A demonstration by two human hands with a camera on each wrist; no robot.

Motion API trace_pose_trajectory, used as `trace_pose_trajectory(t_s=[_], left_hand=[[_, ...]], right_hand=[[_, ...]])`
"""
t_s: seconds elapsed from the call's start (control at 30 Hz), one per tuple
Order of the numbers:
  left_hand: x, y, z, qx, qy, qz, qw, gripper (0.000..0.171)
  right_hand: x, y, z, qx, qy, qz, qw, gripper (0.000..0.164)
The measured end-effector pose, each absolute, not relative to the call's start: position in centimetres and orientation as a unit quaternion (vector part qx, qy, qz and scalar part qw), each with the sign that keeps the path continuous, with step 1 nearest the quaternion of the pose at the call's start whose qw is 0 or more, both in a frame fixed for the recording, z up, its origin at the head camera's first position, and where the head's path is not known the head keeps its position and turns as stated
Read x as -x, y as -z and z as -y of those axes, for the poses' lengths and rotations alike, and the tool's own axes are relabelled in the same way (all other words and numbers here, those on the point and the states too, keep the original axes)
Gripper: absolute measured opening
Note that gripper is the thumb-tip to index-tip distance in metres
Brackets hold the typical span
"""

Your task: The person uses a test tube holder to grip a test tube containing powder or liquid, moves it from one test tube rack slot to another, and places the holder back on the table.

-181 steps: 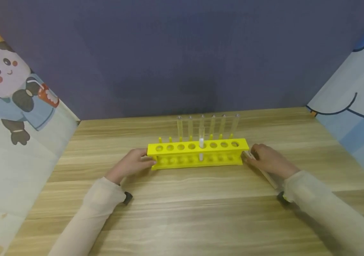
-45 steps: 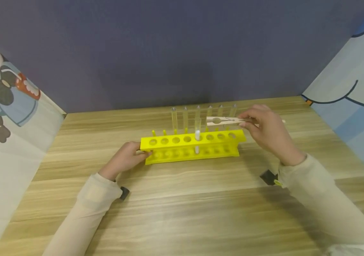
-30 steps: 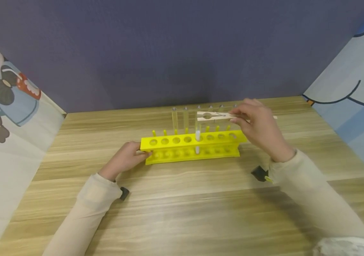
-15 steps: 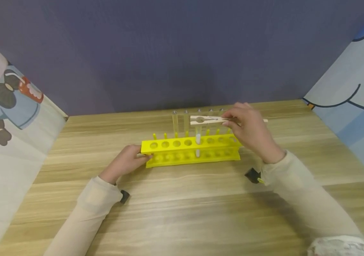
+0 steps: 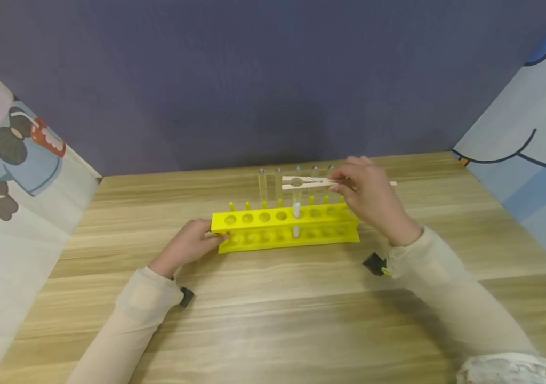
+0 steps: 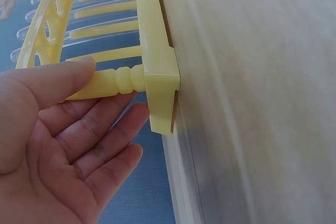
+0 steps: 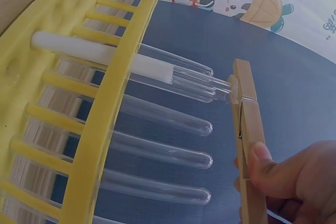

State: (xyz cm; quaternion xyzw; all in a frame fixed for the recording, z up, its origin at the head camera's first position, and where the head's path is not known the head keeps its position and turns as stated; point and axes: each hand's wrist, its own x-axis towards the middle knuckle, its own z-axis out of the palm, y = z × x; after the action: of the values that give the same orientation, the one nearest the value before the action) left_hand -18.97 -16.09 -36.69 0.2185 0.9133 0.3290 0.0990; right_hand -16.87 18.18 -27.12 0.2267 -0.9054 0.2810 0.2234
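A yellow test tube rack (image 5: 254,226) stands upright on the table. My left hand (image 5: 189,245) holds its left end; in the left wrist view the thumb and fingers pinch the rack's end post (image 6: 105,83). One glass test tube (image 5: 296,209) with white contents stands in a middle hole of the rack. My right hand (image 5: 369,194) grips a wooden test tube clamp (image 5: 318,182), held level above the rack. In the right wrist view the clamp's head (image 7: 242,80) is at the tube's mouth. I cannot tell whether it is closed around the glass.
Several clear test tubes (image 7: 168,148) sit upside down on pegs along the rack's back side. A dark blue panel (image 5: 273,80) rises behind the wooden table (image 5: 254,309). Printed cartoon panels flank both sides.
The right hand has lifted the clamp from the table beside the rack, then moved it left to the white-filled tube's mouth. The left hand stays at the rack's left end.
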Motion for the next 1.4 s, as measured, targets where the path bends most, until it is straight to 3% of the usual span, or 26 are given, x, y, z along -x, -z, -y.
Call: trace_pose_trajectory(t_s=[1.4], left_hand=[[19.15,36.84,16.17,-0.227,-0.332,-0.91,0.1,0.027]], right_hand=[[16.93,28.06,-18.23,-0.211,-0.286,0.917,0.184,0.009]])
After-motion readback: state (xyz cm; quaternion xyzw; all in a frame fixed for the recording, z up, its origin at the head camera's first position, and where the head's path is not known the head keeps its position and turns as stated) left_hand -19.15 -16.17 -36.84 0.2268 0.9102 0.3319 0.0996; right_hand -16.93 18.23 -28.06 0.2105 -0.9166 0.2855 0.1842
